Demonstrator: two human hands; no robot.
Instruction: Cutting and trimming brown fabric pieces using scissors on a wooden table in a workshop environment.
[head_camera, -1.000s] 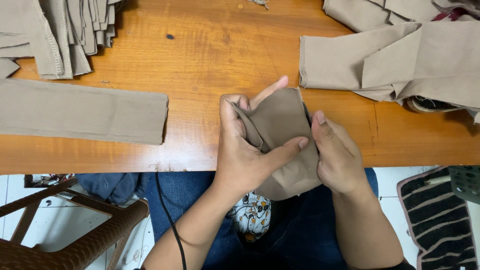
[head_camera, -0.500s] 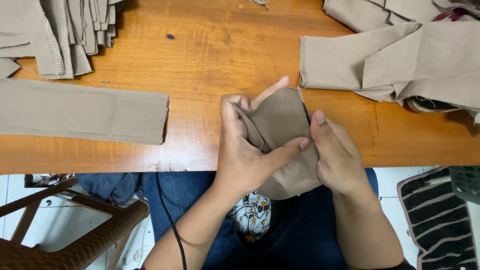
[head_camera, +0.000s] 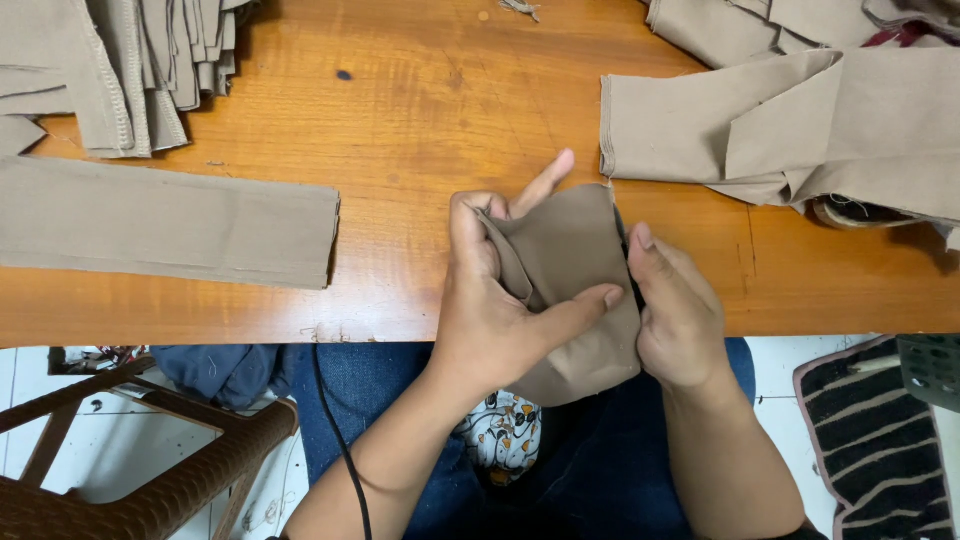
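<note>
Folding a small khaki fabric piece at the table's near edge, your left hand pinches its creased left side, thumb across the front; your right hand presses fingers together along its right edge. Next you probably need an even crease.

No pkgs, labels, signs or screens in view (nothing of that kind on the table or below it).
</note>
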